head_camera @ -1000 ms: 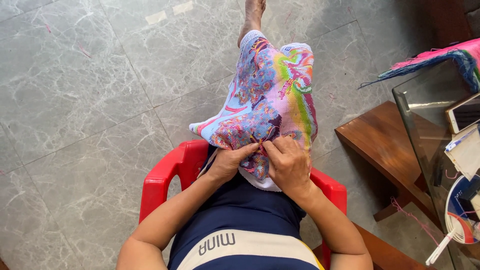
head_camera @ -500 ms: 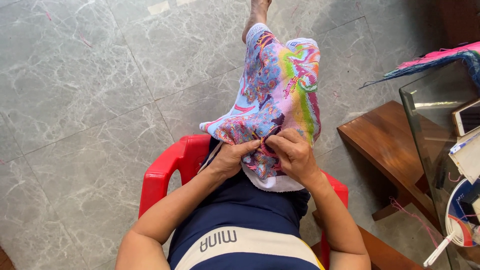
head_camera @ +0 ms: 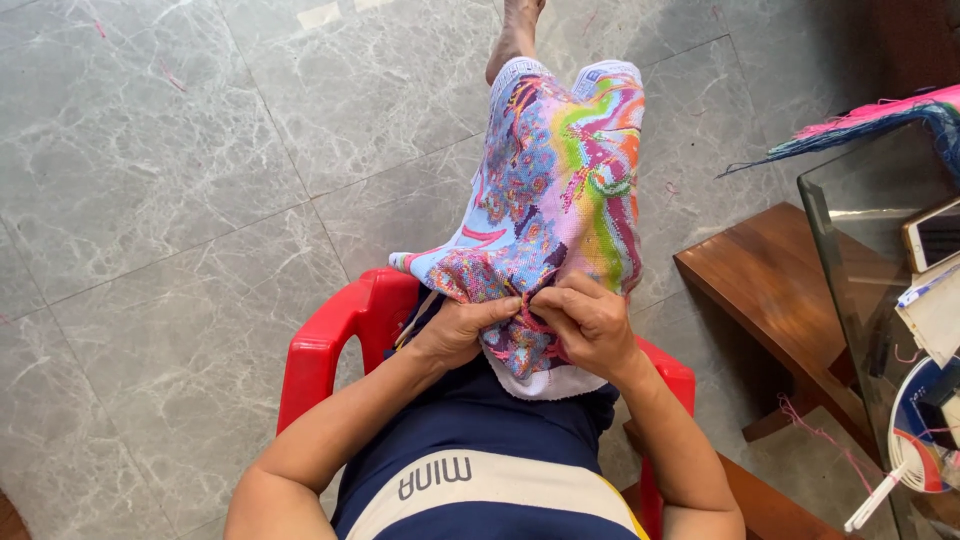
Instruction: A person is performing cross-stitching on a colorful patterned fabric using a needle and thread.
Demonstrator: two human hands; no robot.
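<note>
The colourful embroidered cloth point(head_camera: 560, 190) lies draped over our lap and legs. Our left hand point(head_camera: 462, 330) is closed, pinching its bunched near edge; our right hand point(head_camera: 592, 325) curls shut on the fabric just beside it. We sit in a red plastic chair point(head_camera: 340, 340) on grey tile floor point(head_camera: 180, 180).

You sit on a red plastic chair point(head_camera: 340, 330) at the lower middle of the frame, standing on a grey marble-tile floor point(head_camera: 180, 180). At the right, a brown wooden bench point(head_camera: 760, 290) rests on that floor, beside a glass table point(head_camera: 860, 230) carrying a phone point(head_camera: 935, 232).
</note>
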